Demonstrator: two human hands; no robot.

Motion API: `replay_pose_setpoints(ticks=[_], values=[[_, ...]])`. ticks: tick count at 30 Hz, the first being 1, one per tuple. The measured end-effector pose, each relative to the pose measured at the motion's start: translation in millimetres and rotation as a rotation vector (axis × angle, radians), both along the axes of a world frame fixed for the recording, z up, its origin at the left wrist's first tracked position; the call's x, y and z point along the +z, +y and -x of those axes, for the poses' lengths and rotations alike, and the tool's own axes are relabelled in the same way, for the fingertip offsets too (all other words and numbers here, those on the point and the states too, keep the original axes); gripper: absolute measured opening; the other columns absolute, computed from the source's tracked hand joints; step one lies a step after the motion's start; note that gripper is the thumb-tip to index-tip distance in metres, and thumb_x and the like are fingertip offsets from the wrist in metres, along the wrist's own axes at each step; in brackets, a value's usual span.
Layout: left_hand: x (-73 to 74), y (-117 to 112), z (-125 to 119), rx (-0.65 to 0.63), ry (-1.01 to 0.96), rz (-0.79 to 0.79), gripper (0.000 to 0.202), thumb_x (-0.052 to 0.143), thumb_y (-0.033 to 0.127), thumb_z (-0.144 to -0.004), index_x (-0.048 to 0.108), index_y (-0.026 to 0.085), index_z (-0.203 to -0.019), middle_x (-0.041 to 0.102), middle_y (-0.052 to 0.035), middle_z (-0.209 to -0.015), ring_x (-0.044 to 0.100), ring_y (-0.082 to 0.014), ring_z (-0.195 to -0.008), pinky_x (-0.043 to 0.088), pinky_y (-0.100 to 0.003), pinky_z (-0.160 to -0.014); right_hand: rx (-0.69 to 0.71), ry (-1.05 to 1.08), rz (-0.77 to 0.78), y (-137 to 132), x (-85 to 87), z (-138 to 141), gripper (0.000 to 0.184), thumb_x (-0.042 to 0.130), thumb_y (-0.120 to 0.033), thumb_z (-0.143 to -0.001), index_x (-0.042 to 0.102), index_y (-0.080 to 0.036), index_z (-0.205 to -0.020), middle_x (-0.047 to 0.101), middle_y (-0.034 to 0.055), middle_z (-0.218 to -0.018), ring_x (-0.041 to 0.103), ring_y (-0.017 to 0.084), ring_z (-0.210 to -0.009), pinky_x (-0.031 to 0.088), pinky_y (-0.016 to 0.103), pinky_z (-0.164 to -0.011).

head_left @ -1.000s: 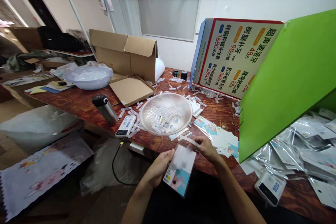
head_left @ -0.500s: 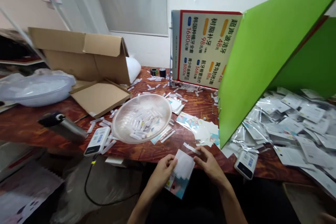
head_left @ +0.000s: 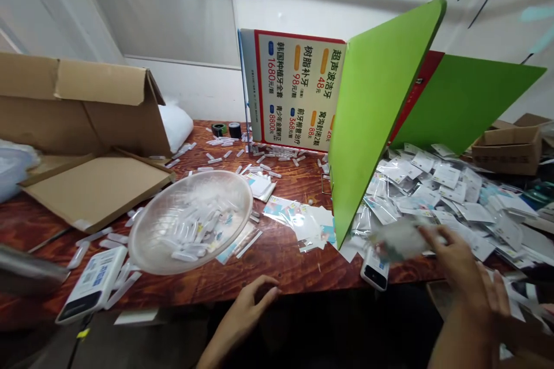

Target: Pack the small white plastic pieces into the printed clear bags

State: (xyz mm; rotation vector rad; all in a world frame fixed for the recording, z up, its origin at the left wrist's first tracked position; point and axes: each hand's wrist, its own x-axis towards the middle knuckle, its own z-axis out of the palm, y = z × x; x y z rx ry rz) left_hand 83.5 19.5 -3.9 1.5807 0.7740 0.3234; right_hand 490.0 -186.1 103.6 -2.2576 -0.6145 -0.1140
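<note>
My left hand (head_left: 249,304) hovers at the table's front edge, thumb and fingers apart, with nothing in it. Out to the right, my right hand (head_left: 456,259) grips one end of a flat card packet (head_left: 400,240), smeared by motion. That packet is over the power bank (head_left: 375,267) and the near edge of a heap of bagged cards (head_left: 467,196). Left of centre, a translucent plastic bowl (head_left: 142,236) contains many small clear-and-white pieces. Several loose printed cards (head_left: 303,220) lie between the bowl and the green board.
A folding board with a green panel (head_left: 381,109) stands upright between the cards and the heap. Another person's hand (head_left: 497,294) is close beside my right forearm. At left are a cardboard box (head_left: 99,92), a second power bank (head_left: 93,282) and a metal bottle (head_left: 30,271).
The card packet has passed from my left hand to my right, which has swung right towards the heap. My left hand has opened. The view has turned right.
</note>
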Motion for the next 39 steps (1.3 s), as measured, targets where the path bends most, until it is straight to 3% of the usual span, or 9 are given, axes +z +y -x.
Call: replay_pose_setpoints(ticks=[4, 9, 13, 18, 24, 28, 33, 36, 39], values=[[2.4, 3, 8, 0.093, 0.054, -0.079, 0.039, 0.061, 0.057, -0.088, 0.072, 0.022, -0.099, 0.074, -0.0063, -0.102, 0.063, -0.0278, -0.103, 0.043, -0.033, -0.094, -0.280, -0.033, 0.105, 14, -9.8, -1, 0.045, 0.048, -0.068, -0.080, 0.059, -0.024, -0.075, 0.065, 0.0113, -0.067, 0.058, 0.029, -0.062, 0.043, 0.041, -0.060], [-12.6, -6, 11, 0.140, -0.009, 0.033, 0.044, 0.061, 0.062, -0.086, 0.069, 0.019, -0.096, 0.074, -0.0077, -0.094, 0.066, -0.0275, -0.096, 0.046, -0.034, -0.089, 0.509, 0.071, 0.213, 79, -81.9, 96, 0.048, 0.044, -0.064, -0.090, 0.066, -0.025, -0.072, 0.069, 0.0094, -0.070, 0.064, 0.027, -0.066, 0.050, 0.036, -0.062], [-9.6, -9, 7, 0.118, 0.011, 0.030, 0.044, 0.061, 0.061, -0.086, 0.069, 0.019, -0.096, 0.074, -0.0081, -0.095, 0.066, -0.0270, -0.096, 0.046, -0.033, -0.089, 0.398, -0.106, 0.248, 136, -125.6, 161, 0.037, 0.054, -0.053, -0.090, 0.071, -0.023, -0.102, 0.072, 0.0164, -0.089, 0.067, 0.034, -0.084, 0.050, 0.041, -0.071], [-6.7, -1, 3, 0.156, -0.017, -0.021, 0.040, 0.062, 0.059, -0.086, 0.070, 0.020, -0.092, 0.074, -0.0063, -0.093, 0.065, -0.0256, -0.093, 0.045, -0.032, -0.087, 0.116, -0.153, 0.316, 170, -148.8, 176, 0.046, 0.047, -0.039, -0.093, 0.062, -0.003, -0.117, 0.065, 0.0341, -0.105, 0.062, 0.045, -0.097, 0.046, 0.052, -0.080], [-23.5, 7, -5, 0.184, -0.026, -0.019, 0.039, 0.058, 0.056, -0.089, 0.069, 0.018, -0.091, 0.074, -0.0080, -0.086, 0.068, -0.0248, -0.082, 0.049, -0.033, -0.079, 0.174, -0.165, 0.158, 167, -170.0, 164, 0.024, 0.039, -0.027, -0.095, 0.061, -0.017, -0.093, 0.070, 0.0197, -0.091, 0.065, 0.033, -0.087, 0.048, 0.040, -0.079], [-15.4, 14, -14, 0.307, -0.032, -0.277, 0.031, 0.059, 0.041, -0.092, 0.069, 0.020, -0.112, 0.073, -0.0122, -0.113, 0.067, -0.0295, -0.107, 0.049, -0.039, -0.096, 0.307, -0.155, -0.056, 150, -160.6, 166, 0.024, 0.037, -0.028, -0.096, 0.059, -0.020, -0.090, 0.068, 0.0172, -0.094, 0.064, 0.033, -0.093, 0.049, 0.043, -0.086], [2.6, 38, -23, 0.294, -0.153, -0.596, 0.076, 0.074, 0.025, -0.078, 0.045, 0.025, -0.148, 0.043, -0.0107, -0.157, 0.032, -0.0318, -0.148, 0.022, -0.049, -0.123, 0.960, 0.003, -0.034, 145, -104.7, 177, 0.030, 0.036, -0.012, -0.089, 0.063, -0.024, -0.095, 0.071, 0.0072, -0.089, 0.068, 0.025, -0.085, 0.050, 0.033, -0.077], [-2.1, 51, -22, 0.226, -0.144, -0.473, 0.063, 0.078, 0.027, -0.074, 0.061, 0.023, -0.135, 0.060, -0.0125, -0.141, 0.050, -0.0354, -0.134, 0.034, -0.048, -0.116, 1.224, 0.084, 0.051, 162, -68.9, 180, 0.027, 0.040, -0.013, -0.091, 0.065, -0.024, -0.089, 0.071, 0.0049, -0.086, 0.065, 0.022, -0.080, 0.047, 0.029, -0.071], [-21.7, 57, -18, 0.232, -0.131, -0.167, 0.039, 0.069, 0.043, -0.083, 0.073, 0.017, -0.111, 0.075, -0.0108, -0.108, 0.067, -0.0322, -0.103, 0.052, -0.041, -0.093, 1.248, 0.166, 0.052, 204, -52.0, 169, 0.021, 0.048, -0.027, -0.097, 0.065, -0.021, -0.087, 0.070, 0.0036, -0.084, 0.064, 0.020, -0.079, 0.046, 0.028, -0.072]])
